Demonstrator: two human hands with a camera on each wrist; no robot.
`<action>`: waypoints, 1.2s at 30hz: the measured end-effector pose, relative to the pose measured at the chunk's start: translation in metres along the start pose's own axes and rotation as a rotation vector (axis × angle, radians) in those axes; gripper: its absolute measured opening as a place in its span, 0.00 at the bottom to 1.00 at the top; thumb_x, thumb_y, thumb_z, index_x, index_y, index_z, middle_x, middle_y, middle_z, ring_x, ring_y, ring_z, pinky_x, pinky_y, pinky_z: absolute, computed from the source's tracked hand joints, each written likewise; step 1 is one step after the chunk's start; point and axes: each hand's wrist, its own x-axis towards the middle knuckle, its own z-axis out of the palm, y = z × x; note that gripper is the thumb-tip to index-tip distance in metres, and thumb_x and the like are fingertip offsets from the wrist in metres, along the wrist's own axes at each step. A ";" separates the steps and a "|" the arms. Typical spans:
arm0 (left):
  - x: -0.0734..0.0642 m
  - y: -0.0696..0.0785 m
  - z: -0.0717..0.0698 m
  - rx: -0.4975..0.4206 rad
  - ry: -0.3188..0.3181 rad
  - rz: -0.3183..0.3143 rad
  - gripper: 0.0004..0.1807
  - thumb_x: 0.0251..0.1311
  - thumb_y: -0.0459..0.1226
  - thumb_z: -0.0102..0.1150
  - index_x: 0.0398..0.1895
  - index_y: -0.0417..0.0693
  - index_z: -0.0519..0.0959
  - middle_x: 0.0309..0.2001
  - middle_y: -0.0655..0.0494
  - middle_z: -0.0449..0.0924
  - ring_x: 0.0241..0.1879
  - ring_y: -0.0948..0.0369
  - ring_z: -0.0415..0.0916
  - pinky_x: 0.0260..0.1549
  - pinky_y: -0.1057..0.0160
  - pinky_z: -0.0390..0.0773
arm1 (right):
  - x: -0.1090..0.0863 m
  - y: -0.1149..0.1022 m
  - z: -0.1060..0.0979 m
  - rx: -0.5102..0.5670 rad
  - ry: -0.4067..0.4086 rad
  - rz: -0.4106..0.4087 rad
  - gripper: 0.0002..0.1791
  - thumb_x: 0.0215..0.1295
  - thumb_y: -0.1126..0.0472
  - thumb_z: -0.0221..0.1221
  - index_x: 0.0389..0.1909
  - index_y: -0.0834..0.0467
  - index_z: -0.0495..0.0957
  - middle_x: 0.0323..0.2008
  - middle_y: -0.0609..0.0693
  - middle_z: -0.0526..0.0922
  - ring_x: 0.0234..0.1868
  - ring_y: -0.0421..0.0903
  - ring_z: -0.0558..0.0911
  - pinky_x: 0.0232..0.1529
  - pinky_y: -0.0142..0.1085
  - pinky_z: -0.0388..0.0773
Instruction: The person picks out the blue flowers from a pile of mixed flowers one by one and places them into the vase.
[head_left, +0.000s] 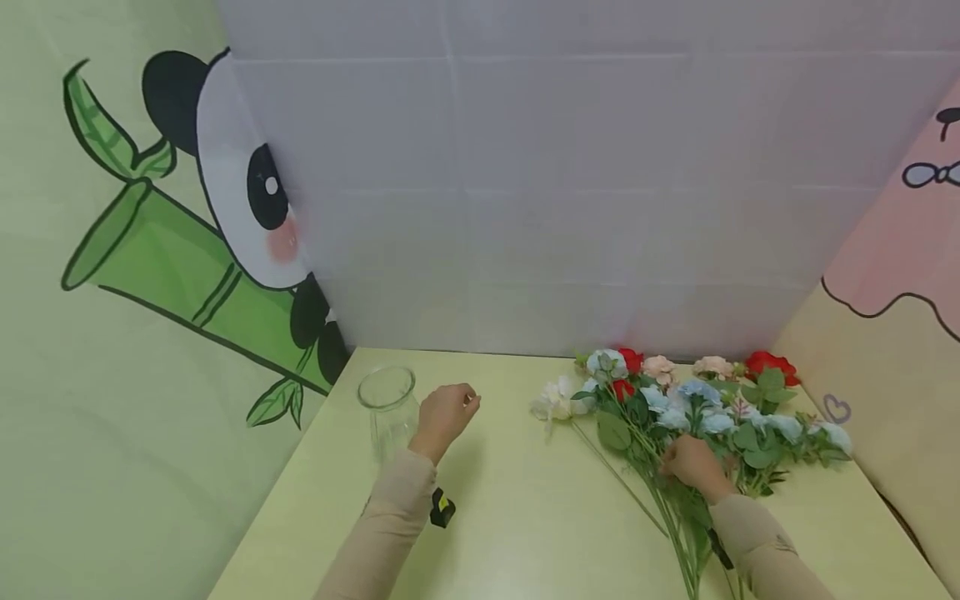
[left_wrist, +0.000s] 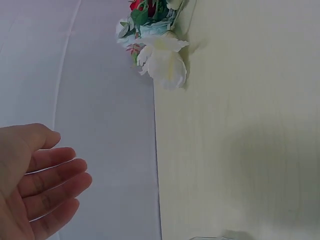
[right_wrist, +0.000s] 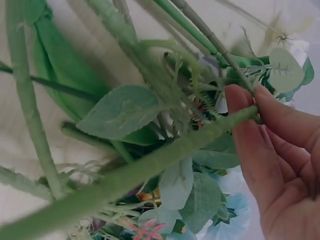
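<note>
On the right of the head view, my right hand (head_left: 697, 468) reaches into a spread of artificial flowers (head_left: 701, 400) in red, pale blue, pink and white. Its thumb and index finger pinch a thin green flower stem (right_wrist: 200, 140) in the right wrist view; which bloom it belongs to cannot be told. My left hand (head_left: 444, 417) hovers just right of a clear glass vase (head_left: 392, 429), partly covering it. Nothing is in this hand; the left wrist view shows its fingers (left_wrist: 55, 180) loosely bent and apart from the thumb.
A white flower (head_left: 557, 400) with a long stem lies at the left side of the pile. Long stems (head_left: 678, 542) run toward the front edge. Behind the pale table (head_left: 517, 517) stands a grey-white backdrop (head_left: 525, 208); panda-printed cloth (head_left: 150, 375) borders the left.
</note>
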 end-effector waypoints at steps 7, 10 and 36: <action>-0.006 -0.003 0.011 -0.029 -0.018 -0.031 0.10 0.59 0.43 0.55 0.34 0.48 0.83 0.31 0.57 0.84 0.25 0.61 0.79 0.18 0.66 0.74 | -0.006 -0.005 -0.002 0.007 0.026 -0.026 0.24 0.56 0.69 0.59 0.07 0.53 0.60 0.08 0.43 0.59 0.14 0.39 0.54 0.19 0.32 0.55; -0.007 -0.003 0.013 -0.039 -0.021 -0.034 0.10 0.59 0.43 0.55 0.34 0.48 0.83 0.31 0.56 0.84 0.24 0.61 0.79 0.18 0.66 0.74 | -0.008 -0.005 -0.006 -0.007 0.044 -0.027 0.13 0.55 0.69 0.60 0.13 0.61 0.74 0.13 0.47 0.72 0.16 0.40 0.67 0.20 0.34 0.65; -0.006 0.013 0.025 -0.200 -0.063 -0.017 0.10 0.60 0.43 0.54 0.36 0.50 0.83 0.33 0.58 0.84 0.32 0.61 0.80 0.28 0.64 0.77 | -0.025 -0.041 -0.025 0.066 0.299 -0.120 0.12 0.58 0.64 0.59 0.40 0.68 0.79 0.28 0.57 0.83 0.22 0.42 0.77 0.22 0.35 0.72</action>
